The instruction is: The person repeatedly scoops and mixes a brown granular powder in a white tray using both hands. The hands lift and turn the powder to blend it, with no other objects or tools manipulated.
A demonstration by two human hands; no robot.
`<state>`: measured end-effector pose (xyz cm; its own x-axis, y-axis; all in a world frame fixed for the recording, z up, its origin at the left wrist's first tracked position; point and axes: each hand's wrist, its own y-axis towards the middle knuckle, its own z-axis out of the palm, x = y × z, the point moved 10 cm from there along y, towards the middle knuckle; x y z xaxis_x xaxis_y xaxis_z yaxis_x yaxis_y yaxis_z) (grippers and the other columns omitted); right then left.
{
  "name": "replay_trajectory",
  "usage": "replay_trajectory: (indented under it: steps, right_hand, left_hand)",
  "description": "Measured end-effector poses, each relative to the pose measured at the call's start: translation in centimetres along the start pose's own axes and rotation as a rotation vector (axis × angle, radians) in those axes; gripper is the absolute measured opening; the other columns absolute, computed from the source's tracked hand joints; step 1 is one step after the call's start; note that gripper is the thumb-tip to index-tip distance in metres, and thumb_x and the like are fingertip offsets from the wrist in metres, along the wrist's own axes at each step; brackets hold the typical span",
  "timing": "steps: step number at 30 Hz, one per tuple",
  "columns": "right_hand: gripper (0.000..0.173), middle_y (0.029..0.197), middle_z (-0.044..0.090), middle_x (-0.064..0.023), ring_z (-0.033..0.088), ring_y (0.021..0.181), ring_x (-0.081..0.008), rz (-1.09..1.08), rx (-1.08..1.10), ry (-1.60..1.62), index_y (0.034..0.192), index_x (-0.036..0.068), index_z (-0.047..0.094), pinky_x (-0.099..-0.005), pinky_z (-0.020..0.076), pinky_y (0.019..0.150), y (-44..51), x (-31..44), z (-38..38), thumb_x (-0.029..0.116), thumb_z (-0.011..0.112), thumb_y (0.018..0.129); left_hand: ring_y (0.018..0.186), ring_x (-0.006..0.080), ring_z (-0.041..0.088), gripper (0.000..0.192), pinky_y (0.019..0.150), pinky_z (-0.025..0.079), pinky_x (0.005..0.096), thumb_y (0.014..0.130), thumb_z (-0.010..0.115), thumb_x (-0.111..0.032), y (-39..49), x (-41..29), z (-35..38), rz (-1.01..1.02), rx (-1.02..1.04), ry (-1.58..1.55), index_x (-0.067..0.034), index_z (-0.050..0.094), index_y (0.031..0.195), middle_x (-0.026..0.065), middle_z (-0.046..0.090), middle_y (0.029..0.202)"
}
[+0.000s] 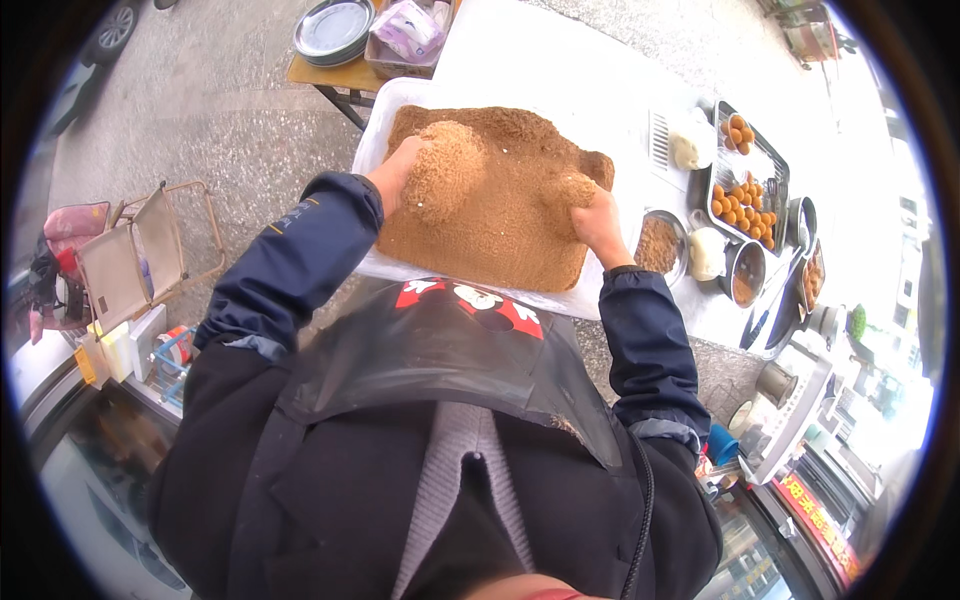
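Note:
A large white plastic tub [373, 142] lies before me, filled with brown crumbly powder [480, 247]. My left hand [396, 169] grips the near edge of a big, lighter clump of crumbs [448, 169] on the tub's left side. At the right side, my right hand [596, 217] is closed on a smaller crumbly clump [571, 189]. Both clumps are over the powder; whether they rest on it is hard to tell. The fingertips are partly hidden by the crumbs.
Right of the tub stand a metal bowl of brown crumbs [658, 244], a pale dough-like mass [706, 253], a pot [744, 274] and a black tray [781, 169] with several orange-brown balls. Stacked plates [332, 31] and a box [390, 64] are at the far left.

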<state>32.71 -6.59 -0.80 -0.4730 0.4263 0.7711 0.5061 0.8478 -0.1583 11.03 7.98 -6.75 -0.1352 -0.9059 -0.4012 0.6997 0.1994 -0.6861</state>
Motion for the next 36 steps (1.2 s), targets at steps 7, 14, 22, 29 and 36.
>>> replay_trajectory:
  steps: [7,14,22,29,36]
  right_hand:
    - [0.024,0.101,0.067,-0.0100,0.065,0.088,-0.0219,0.459,-0.071,0.892,0.109,0.000,0.063,-0.0348,0.0500,0.076,-2.2,-5.2,2.4,0.004,0.051,0.089]
    - [0.021,0.098,0.066,-0.0134,0.065,0.089,-0.0238,0.340,0.049,0.360,0.104,-0.002,0.063,-0.0371,0.0506,0.078,-2.2,-5.0,2.2,0.000,0.053,0.086]
    - [0.018,0.107,0.064,-0.0184,0.058,0.101,-0.0360,-0.123,-0.149,-0.618,0.089,-0.001,0.067,-0.0427,0.0466,0.086,1.7,1.6,1.5,0.008,0.053,0.083]
    - [0.017,0.098,0.065,-0.0182,0.060,0.095,-0.0366,-0.180,-0.205,-0.504,0.094,0.005,0.069,-0.0423,0.0477,0.084,4.6,4.6,4.6,0.011,0.059,0.082]
    - [0.018,0.074,0.066,-0.0138,0.065,0.069,-0.0244,-0.011,-0.313,-0.308,0.097,0.003,0.068,-0.0332,0.0493,0.065,1.3,0.6,0.4,0.014,0.059,0.086]
  left_hand:
    - [0.097,0.0235,0.062,0.039,0.088,0.050,0.0377,0.097,0.046,-0.030,-0.4,-0.1,-1.8,0.159,-0.031,-0.133,-0.003,0.053,0.123,0.0102,0.064,0.107]
    - [0.077,0.0122,0.059,0.039,0.066,0.051,0.0252,0.094,0.057,-0.021,-0.5,1.4,-4.8,0.178,0.393,0.067,0.003,0.049,0.123,0.0066,0.058,0.109]
    - [0.080,0.0137,0.058,0.033,0.066,0.049,0.0248,0.096,0.053,-0.019,-3.0,1.0,-4.1,0.187,0.564,-0.095,0.000,0.049,0.123,0.0042,0.058,0.107]
    - [0.104,0.0185,0.056,0.026,0.091,0.044,0.0344,0.094,0.053,-0.014,-2.9,-0.6,-3.4,0.273,0.070,0.138,-0.003,0.054,0.117,0.0056,0.060,0.110]
    - [0.101,0.0175,0.059,0.028,0.086,0.047,0.0281,0.093,0.051,-0.004,-4.0,-2.6,-1.4,0.310,0.024,0.261,0.002,0.052,0.121,0.0100,0.058,0.115]
